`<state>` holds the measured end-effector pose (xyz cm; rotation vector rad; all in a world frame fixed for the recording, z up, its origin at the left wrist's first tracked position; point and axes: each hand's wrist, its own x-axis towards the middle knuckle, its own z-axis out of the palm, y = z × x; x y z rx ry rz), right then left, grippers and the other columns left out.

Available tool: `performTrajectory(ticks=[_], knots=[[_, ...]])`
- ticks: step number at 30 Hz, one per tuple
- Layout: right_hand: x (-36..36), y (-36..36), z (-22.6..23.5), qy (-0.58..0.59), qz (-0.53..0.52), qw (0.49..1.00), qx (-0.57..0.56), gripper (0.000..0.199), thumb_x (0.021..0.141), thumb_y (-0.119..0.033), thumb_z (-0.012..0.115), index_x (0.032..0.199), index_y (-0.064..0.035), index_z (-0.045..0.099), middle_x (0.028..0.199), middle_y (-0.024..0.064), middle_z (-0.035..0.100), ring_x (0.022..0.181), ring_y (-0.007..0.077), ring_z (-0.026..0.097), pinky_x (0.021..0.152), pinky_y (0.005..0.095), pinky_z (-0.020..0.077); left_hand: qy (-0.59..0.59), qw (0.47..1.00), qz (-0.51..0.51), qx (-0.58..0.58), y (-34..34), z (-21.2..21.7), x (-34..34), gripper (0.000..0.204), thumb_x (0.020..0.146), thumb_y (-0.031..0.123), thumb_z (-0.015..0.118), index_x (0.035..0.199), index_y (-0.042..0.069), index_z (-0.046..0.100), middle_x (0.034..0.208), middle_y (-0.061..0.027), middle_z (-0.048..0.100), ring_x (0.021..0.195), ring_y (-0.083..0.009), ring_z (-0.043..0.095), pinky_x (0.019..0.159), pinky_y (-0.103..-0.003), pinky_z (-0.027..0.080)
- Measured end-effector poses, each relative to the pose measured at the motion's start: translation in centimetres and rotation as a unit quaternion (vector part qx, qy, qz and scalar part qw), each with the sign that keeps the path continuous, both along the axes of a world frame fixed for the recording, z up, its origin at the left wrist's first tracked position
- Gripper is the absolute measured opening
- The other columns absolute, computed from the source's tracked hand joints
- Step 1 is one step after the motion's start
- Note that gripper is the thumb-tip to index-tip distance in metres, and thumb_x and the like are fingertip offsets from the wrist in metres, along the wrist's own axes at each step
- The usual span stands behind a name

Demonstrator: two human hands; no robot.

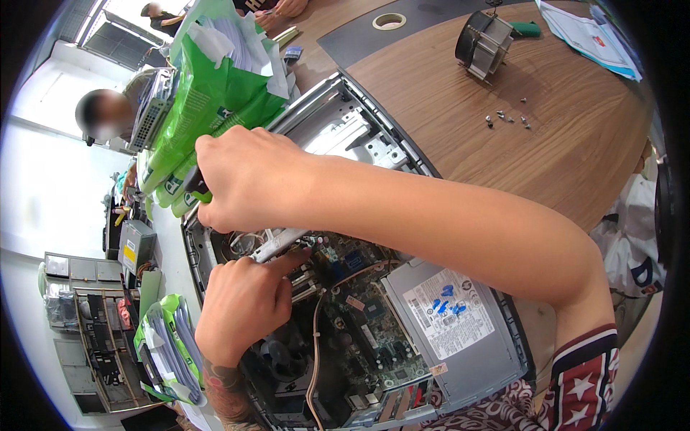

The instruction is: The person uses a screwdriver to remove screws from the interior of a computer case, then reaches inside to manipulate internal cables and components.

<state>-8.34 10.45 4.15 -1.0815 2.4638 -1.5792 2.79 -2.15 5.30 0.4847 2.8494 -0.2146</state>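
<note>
An open desktop computer case lies on a wooden table, its green motherboard and grey power supply exposed. My right hand reaches across from the right and is closed around a dark tool handle, most of it hidden by the fist. My left hand rests inside the case with its index finger touching a silver metal strip above the board's slots. A tan cable runs down over the board.
A green plastic bag stands left of the case. A heatsink fan, several loose screws, a tape roll and papers lie on the table. Another person sits at the far left.
</note>
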Motion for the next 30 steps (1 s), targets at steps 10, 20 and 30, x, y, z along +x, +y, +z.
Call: performTrajectory(ticks=[10,20,30], knots=[[-0.8,0.6,-0.4,0.024,-0.001,1.000,0.010,0.042,0.068,-0.025,0.077,0.090,0.0090,0.063,0.088,0.0272,0.069,0.088,0.0429,0.069,0.081,0.0433,0.0557,0.010,1.000,-0.022,0.016,-0.2,-0.6,-0.4,0.036,0.079,0.010,0.058,0.110,0.018,0.075,0.059,-0.0154,0.059,0.057,-0.0360,0.061,0.057,-0.047,0.050],[-0.5,-0.1,-0.7,-0.058,0.046,0.997,-0.023,0.043,0.077,-0.030,0.070,0.096,0.0087,0.064,0.091,0.0289,0.069,0.091,0.0423,0.068,0.086,0.0426,0.0531,0.021,0.999,-0.035,0.026,-0.3,-1.0,-0.6,0.035,0.079,0.011,0.058,0.108,0.017,0.076,0.058,-0.0159,0.059,0.057,-0.0357,0.061,0.057,-0.047,0.050],[-0.6,-0.3,-1.9,0.065,-0.041,0.997,-0.023,0.042,0.084,-0.030,0.069,0.100,0.0081,0.063,0.087,0.0289,0.068,0.094,0.0402,0.068,0.090,0.0452,0.0520,0.018,0.999,-0.035,0.014,-0.3,-1.4,-0.8,0.036,0.079,0.011,0.058,0.109,0.020,0.077,0.056,-0.0147,0.058,0.055,-0.0350,0.060,0.056,-0.046,0.050]])
